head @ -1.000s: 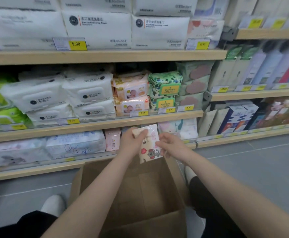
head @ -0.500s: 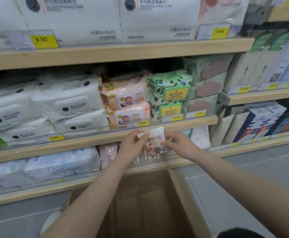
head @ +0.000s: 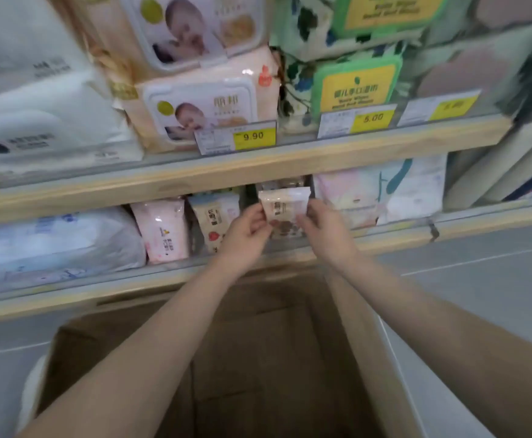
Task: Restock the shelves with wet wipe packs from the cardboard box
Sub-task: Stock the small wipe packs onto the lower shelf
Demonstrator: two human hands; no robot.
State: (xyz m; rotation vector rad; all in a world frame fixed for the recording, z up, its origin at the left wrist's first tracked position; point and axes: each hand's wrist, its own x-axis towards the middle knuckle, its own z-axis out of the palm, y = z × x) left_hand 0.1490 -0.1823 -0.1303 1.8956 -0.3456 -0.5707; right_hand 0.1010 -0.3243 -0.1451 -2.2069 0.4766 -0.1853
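Both hands are up at the lower shelf (head: 195, 273), holding one small wet wipe pack (head: 285, 210) between them. The left hand (head: 245, 230) pinches its left edge with curled fingers, and the right hand (head: 323, 226) grips the right edge the same way. The pack stands upright at the front of the shelf opening, just right of a similar small pack with a red strawberry print (head: 215, 221). Left of that stands a pink pack (head: 163, 230), then a big pale blue-and-white bundle (head: 53, 241). The open cardboard box (head: 258, 358) sits on the floor below the arms; its inside is dim and I cannot tell what it holds. On the shelf above, baby-face wipe packs (head: 201, 105) sit behind a 9.90 price tag (head: 236, 137), beside green leaf-print packs (head: 350, 86) tagged 5.00.
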